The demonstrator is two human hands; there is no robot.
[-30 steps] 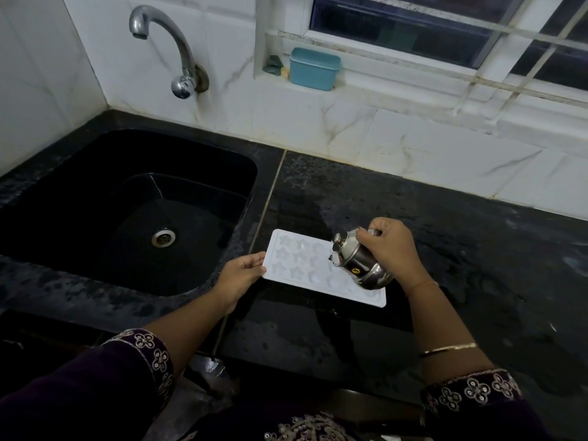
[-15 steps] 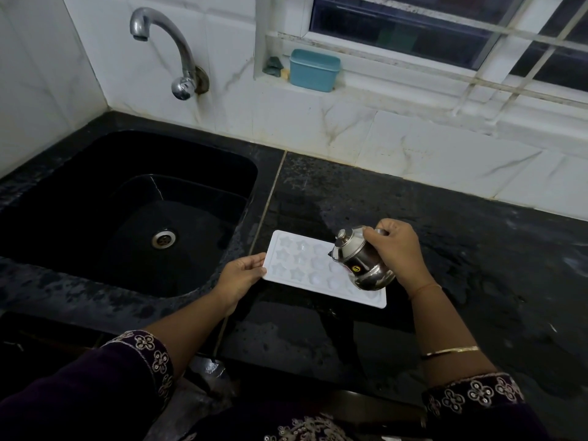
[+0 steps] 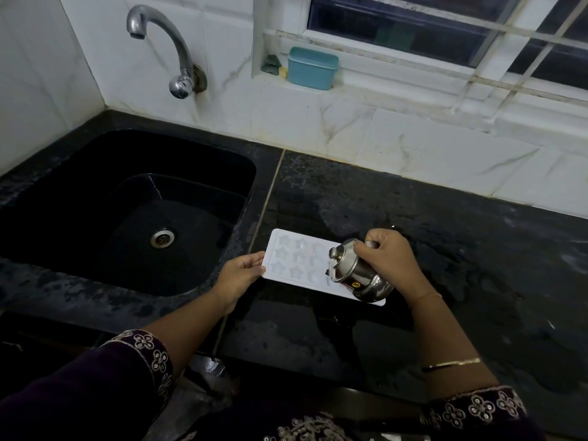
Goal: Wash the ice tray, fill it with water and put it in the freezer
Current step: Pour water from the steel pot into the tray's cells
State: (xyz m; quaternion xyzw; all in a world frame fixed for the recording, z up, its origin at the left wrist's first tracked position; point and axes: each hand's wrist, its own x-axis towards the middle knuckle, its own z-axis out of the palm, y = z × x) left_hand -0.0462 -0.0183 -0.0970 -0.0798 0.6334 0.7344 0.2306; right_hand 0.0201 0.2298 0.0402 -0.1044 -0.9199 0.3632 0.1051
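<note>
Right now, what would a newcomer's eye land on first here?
The white plastic ice tray with star-shaped moulds lies on the black stone counter right of the black sink, its left edge held by the left hand. Over its right end, the right hand tips a small lidded steel jug.

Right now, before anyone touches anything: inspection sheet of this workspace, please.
Surface: black stone counter, with wet patches.
Job's things: white ice tray lies flat on the counter right of the sink, with star-shaped cells; steel jug is tilted over the tray's right end.
Clutter: teal box and green pad on the window ledge.
Hands: left hand holds the tray's left edge; right hand grips the jug.
Cables: nothing seen.
Surroundings: black sink at left, tap on the white tiled wall with no water running, barred window behind.
</note>
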